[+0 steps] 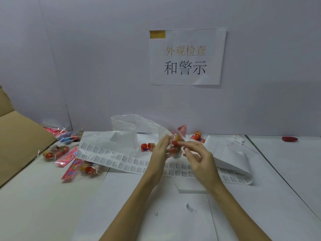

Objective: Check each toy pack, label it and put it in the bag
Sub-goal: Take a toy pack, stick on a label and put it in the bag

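A clear toy pack (pixel 175 146) with a red header card and colourful round toys hangs blurred above the table between my hands. My left hand (pixel 159 152) lies against its left side with straight fingers. My right hand (pixel 199 158) pinches the pack's right side with thumb and forefinger, the other fingers curled. Under my hands a long sheet of printed warning labels (pixel 121 160) runs across the table. Behind it a crumpled clear plastic bag (pixel 125 126) stands open.
More toy packs (pixel 57 152) (pixel 86 168) (pixel 67 136) lie at the left beside a cardboard box (pixel 17 140). Loose red toy capsules (pixel 147 146) (pixel 198 136) sit near the bag. A red object (pixel 289 139) lies far right. A paper sign (pixel 187 56) hangs on the wall.
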